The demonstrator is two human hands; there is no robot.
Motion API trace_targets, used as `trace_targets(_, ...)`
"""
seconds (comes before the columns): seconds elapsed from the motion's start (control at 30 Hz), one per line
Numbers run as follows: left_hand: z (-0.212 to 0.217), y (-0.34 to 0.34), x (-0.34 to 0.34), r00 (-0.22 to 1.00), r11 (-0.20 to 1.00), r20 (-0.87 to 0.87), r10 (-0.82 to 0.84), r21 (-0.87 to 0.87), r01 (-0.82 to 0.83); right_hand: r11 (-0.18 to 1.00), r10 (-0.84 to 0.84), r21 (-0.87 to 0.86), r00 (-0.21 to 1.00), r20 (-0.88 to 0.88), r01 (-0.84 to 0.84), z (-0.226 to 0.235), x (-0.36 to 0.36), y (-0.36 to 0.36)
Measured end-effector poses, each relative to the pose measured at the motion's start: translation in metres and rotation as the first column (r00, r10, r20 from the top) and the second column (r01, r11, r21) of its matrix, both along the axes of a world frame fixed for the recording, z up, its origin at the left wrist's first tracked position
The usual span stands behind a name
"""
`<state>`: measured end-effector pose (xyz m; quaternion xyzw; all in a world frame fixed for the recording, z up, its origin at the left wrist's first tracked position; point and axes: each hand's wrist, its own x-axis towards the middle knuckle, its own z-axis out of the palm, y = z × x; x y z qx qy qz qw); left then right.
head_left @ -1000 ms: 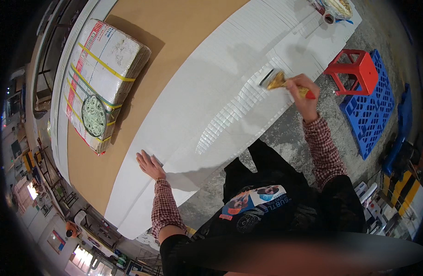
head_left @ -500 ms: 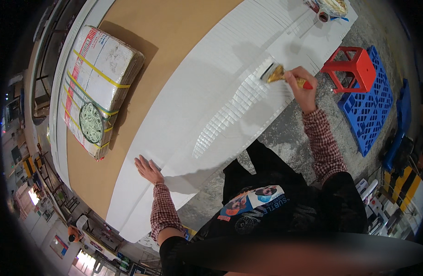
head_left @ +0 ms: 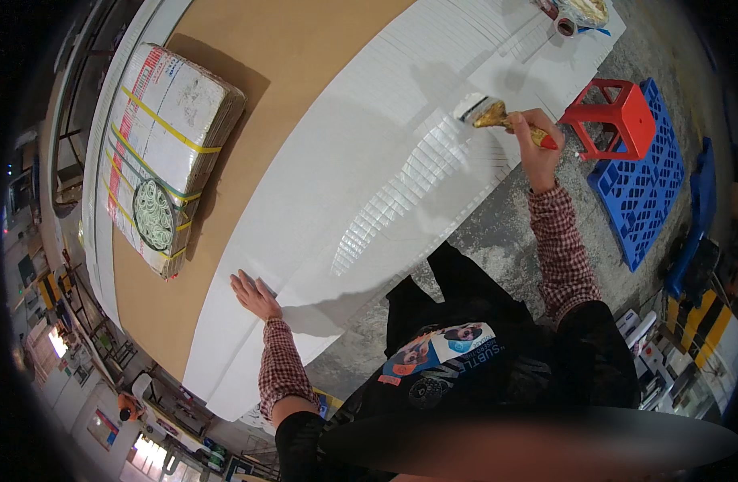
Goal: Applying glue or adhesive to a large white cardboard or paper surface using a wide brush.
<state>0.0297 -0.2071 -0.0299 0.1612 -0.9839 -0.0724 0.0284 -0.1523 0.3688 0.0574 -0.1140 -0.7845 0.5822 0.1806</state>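
A wide stack of fanned-out white sheets (head_left: 320,201) runs diagonally across the table, their edges overlapping in narrow steps. Along the sheets' middle lies a shiny wet-looking strip (head_left: 393,193). My right hand (head_left: 537,145) grips the handle of a flat paintbrush (head_left: 489,115), closed around it. The brush's white-coated bristles are at the upper end of the shiny strip; whether they touch the sheets I cannot tell. Toward the near left end, my left hand (head_left: 256,297) lies flat on the sheets, fingers spread, holding nothing.
On the brown board (head_left: 304,48) at left sits a strapped, wrapped bundle (head_left: 168,145) with a coil of pale green rings (head_left: 154,213). A tape roll (head_left: 566,27) and a bag lie at the far right end. A red stool (head_left: 618,120) stands by a blue pallet (head_left: 646,177).
The paintbrush in my right hand has shifted slightly right and away from me, its handle now tilted more downward. My left hand stays flat on the sheets.
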Motion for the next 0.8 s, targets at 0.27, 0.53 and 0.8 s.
trace_targets(0.27,0.0,0.0,-0.001,0.997,0.998,0.062,0.049,0.033,-0.051,1.0,0.015,0.009,1.0,-0.016,-0.015,0.004,0.013,0.004)
trace_targets(0.53,0.0,0.0,0.0,1.0,1.0,0.009,0.008,0.013,-0.009,0.996,-0.067,-0.056,0.997,-0.039,0.064,0.003,0.019,0.007)
trace_targets(0.8,0.0,0.001,0.0,1.0,1.0,0.02,0.011,0.002,-0.011,0.999,-0.05,0.011,0.992,0.117,0.049,0.004,0.028,0.012)
